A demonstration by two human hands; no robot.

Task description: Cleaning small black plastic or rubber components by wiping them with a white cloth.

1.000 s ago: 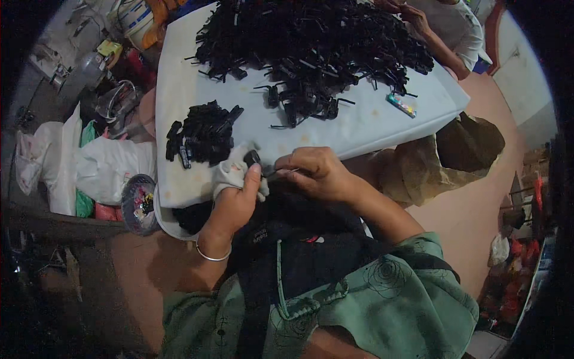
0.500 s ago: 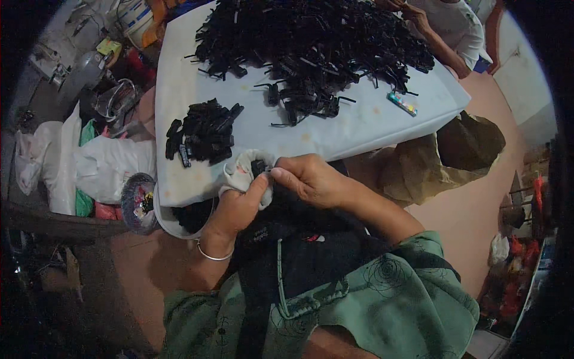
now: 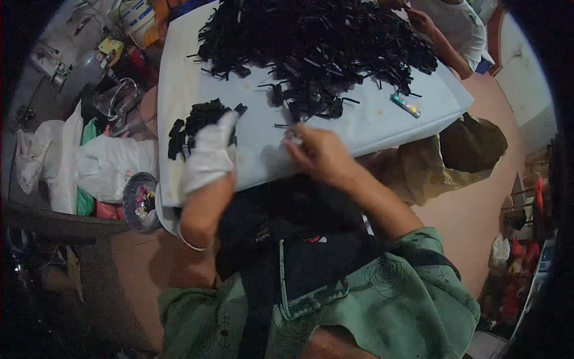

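Observation:
My left hand (image 3: 210, 152), in a white glove, is over the near edge of the small pile of black plastic pieces (image 3: 202, 115) at the table's left. Motion smears its fingers, so what they hold, if anything, does not show. My right hand (image 3: 323, 155) is bare and closed, with thumb and finger pinched on something small and pale. It hovers above the table's near part, just short of the large heap of black plastic pieces with thin arms (image 3: 311, 54).
A small colourful wrapped packet (image 3: 405, 105) lies on the white-covered table (image 3: 371, 128). A large brown paper bag (image 3: 418, 173) stands to the right. At left are a glittery bowl (image 3: 140, 203) and white plastic bags (image 3: 113, 173). Across the heap, another person's arm (image 3: 442, 45) reaches in.
My hands were together at the table's near edge, the left one on a black piece. They have parted: the left moved up and left to the small pile, the right slightly forward and right.

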